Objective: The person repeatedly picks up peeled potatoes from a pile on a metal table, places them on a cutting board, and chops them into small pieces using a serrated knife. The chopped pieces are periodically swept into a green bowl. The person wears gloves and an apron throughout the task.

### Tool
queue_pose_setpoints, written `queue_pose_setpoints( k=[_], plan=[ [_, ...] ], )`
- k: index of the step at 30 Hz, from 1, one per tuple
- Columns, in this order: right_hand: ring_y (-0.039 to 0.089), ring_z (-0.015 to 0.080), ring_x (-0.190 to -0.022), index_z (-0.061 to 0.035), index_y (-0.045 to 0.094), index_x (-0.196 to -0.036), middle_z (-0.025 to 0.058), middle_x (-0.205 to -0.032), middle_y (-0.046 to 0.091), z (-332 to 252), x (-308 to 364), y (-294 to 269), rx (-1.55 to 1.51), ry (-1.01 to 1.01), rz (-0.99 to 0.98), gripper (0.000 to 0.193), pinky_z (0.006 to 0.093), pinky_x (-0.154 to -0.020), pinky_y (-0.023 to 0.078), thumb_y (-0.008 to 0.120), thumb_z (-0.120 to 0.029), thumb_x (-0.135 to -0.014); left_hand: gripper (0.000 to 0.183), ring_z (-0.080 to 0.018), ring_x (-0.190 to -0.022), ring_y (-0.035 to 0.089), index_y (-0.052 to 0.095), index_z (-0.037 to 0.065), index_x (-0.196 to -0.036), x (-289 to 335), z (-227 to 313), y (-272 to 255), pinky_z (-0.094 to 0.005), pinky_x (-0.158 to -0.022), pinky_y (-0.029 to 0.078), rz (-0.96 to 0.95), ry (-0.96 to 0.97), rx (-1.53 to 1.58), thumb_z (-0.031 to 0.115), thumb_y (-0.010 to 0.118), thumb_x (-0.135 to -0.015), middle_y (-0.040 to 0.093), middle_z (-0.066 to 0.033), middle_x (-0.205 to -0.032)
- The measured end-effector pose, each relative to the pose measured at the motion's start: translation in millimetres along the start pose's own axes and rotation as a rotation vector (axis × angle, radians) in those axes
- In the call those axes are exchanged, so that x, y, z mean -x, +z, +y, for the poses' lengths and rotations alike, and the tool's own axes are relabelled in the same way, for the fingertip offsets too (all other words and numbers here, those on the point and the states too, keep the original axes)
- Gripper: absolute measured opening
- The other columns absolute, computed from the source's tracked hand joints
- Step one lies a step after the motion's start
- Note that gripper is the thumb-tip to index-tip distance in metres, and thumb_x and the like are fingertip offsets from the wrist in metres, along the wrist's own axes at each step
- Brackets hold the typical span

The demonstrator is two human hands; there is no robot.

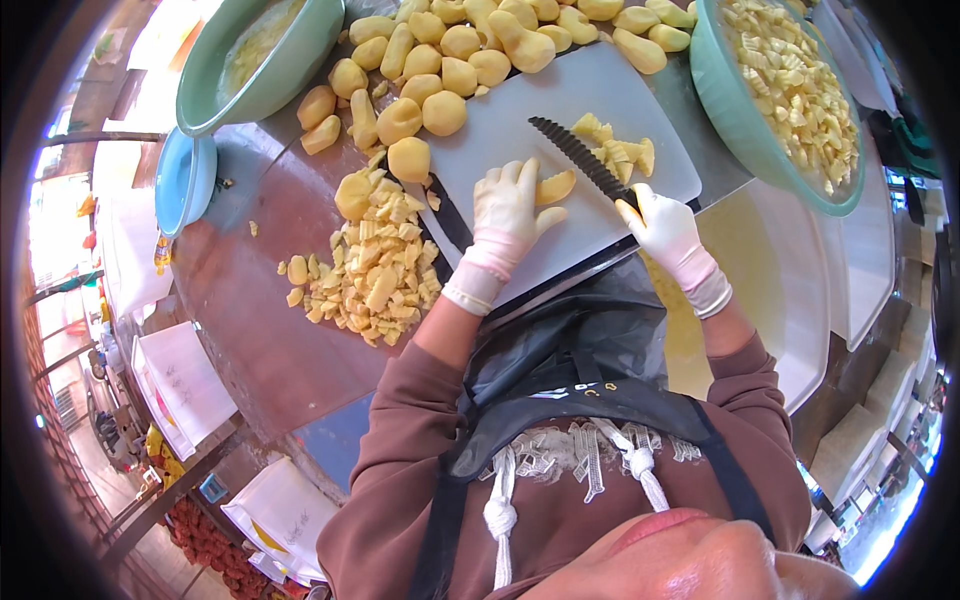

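Observation:
My left hand (507,212), in a white glove, presses on a peeled potato piece (556,186) lying on the white cutting board (540,110). In my right hand (668,232), also gloved, I grip the handle of a black crinkle-cut knife (578,157) whose wavy blade points up and left, just right of the potato piece. A few cut potato chunks (620,152) lie on the board beyond the blade. Several whole peeled potatoes (440,60) are heaped along the board's far and left edges.
A heap of cut potato pieces (375,275) lies on the reddish table (240,300) left of the board. A green bowl of crinkle-cut pieces (735,110) stands at right, another green bowl (215,95) at upper left, a small blue bowl (185,180) beside it.

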State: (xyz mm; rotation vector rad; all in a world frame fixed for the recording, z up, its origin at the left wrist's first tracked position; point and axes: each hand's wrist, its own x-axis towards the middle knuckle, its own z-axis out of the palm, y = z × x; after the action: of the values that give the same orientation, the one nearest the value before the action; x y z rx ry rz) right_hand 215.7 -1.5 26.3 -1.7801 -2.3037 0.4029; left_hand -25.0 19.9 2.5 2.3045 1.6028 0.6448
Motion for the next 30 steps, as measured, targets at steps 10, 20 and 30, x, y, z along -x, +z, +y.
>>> queue_pose_setpoints(
  k=[10, 20, 30],
  plan=[
    [0.065, 0.0275, -0.055, -0.0070, 0.053, -0.085, 0.0079, -0.060, 0.062, -28.1, -14.1, 6.9, 0.203, -0.164, 0.002, 0.026, 0.0391, -0.049, 0.051, 0.057, -0.032, -0.092, 0.023, -0.0273, -0.087, 0.058, 0.068, 0.012, -0.088, 6.9, -22.7, 1.4, -0.0413, -0.076, 0.044, 0.039, -0.005, 0.095, 0.021, 0.077, -0.070, 0.063, -0.0036, -0.086],
    [0.066, 0.0316, -0.061, -0.0052, 0.054, -0.088, 0.0112, -0.064, 0.064, -24.7, -13.9, 11.7, 0.244, -0.166, -0.079, 0.027, 0.0421, -0.054, 0.052, 0.055, -0.032, -0.092, 0.023, -0.0267, -0.086, 0.059, 0.070, 0.012, -0.089, 8.0, -19.9, 1.4, -0.0409, -0.080, 0.044, 0.010, -0.029, 0.073, 0.026, 0.076, -0.072, 0.064, -0.0034, -0.086],
    [0.065, 0.0358, -0.059, -0.0022, 0.053, -0.089, 0.0165, -0.063, 0.064, -58.0, 1.0, 8.9, -0.011, 0.072, 0.072, 0.031, 0.0473, -0.053, 0.051, 0.053, -0.033, -0.095, 0.022, -0.0259, -0.081, 0.059, 0.069, 0.012, -0.080, 20.6, 13.7, 17.5, -0.0402, -0.079, 0.041, 0.203, -0.151, -0.011, 0.028, 0.077, -0.068, 0.063, -0.0041, -0.081]
  ],
)
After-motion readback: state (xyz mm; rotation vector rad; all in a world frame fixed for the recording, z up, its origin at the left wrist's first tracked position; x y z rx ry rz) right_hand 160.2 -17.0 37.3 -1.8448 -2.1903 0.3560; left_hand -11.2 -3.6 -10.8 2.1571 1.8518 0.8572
